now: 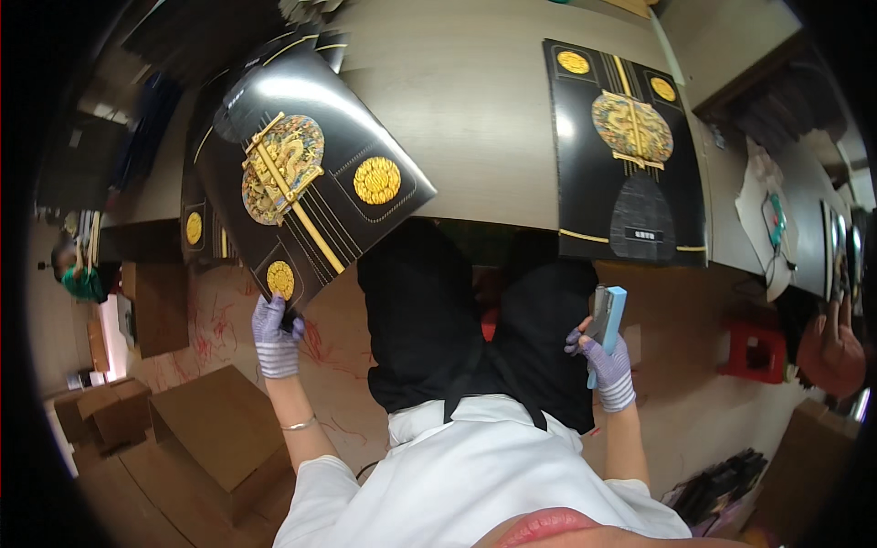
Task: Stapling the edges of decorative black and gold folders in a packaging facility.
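The head camera looks steeply down from head height, close above the white shirt point(475, 475) and facing the bench point(448, 119), whose near edge crosses the view just above its middle. The wide fisheye bends straight lines toward its rim and takes in the left hand point(275, 338) and right hand point(617, 367), both nearer than that edge.

- A workshop: black printed covers point(628, 155) on a surface point(457, 128).
- A gloved right hand point(616, 367) holding a blue stapler point(612, 315).
- Cardboard boxes point(215, 420) and red threads point(315, 342) on the floor point(352, 402).
- A red stool point(756, 345) at right.
- Far left, blurred, probably another person point(84, 283).
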Demonstrator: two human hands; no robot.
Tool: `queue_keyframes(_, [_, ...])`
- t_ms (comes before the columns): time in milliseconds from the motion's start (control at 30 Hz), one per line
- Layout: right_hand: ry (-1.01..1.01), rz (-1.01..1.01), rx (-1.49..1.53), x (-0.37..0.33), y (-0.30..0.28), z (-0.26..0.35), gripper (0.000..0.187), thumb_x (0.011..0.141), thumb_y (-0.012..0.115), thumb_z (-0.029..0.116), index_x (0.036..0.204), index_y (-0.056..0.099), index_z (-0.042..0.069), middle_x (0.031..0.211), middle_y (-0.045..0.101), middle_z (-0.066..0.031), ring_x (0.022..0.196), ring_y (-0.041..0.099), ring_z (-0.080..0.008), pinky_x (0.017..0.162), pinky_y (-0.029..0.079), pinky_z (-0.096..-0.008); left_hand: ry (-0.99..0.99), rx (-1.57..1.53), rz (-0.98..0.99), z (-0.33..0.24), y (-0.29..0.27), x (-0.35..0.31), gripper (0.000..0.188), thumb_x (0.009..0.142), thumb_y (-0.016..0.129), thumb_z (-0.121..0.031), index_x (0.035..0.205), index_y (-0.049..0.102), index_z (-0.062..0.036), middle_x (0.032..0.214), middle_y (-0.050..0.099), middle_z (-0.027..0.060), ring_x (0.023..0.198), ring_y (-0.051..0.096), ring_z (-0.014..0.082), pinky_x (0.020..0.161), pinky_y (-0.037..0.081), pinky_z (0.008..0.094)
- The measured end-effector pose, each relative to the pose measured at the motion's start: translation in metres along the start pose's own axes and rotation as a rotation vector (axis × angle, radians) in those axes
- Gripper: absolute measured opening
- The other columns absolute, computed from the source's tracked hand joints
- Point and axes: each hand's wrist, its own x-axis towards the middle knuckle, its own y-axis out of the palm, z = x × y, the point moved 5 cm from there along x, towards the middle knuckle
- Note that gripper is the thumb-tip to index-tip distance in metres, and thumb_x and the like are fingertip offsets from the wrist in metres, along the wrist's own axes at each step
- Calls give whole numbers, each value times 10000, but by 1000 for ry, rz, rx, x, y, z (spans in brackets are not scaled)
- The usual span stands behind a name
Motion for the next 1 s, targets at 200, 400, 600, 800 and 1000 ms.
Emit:
queue_keyframes(200, [7,5,-45,-12,3,16,331,796,661,192,1023,515,0,866,584,-81,799,579,-152,757,483,-283,-38,-257,452,21,147,-44,226,883,566,-184,1033,499,-30,814,598,62,440,500,96,341,373,193])
queue_keyframes(400, [78,164,-23,-34,17,4,340,786,675,203,1010,513,6,848,584,-56,781,560,-124,735,467,-258,-279,9,563,69,278,-63,152,931,465,-153,1016,488,-29,667,593,95,410,522,121,338,346,182])
queue_keyframes(600, [225,154,-108,-26,31,-8,360,802,672,247,1018,515,6,837,595,-58,773,570,-123,738,472,-264,-323,36,585,107,291,-76,272,906,522,-139,1150,487,-23,890,637,68,526,578,104,412,414,187])
queue_keyframes(800, [111,142,-374,-4,41,-5,364,795,677,280,998,530,16,841,611,-108,743,608,-216,716,486,-300,-341,114,620,104,281,-85,327,883,559,-138,1187,498,-34,993,619,43,741,594,85,524,485,193])
queue_keyframes(1000, [181,43,-479,5,56,0,310,787,686,290,884,569,20,652,590,-76,606,594,-205,608,488,-307,-327,58,609,106,281,-88,281,893,552,-154,1150,508,-50,936,614,17,655,554,52,494,462,171])
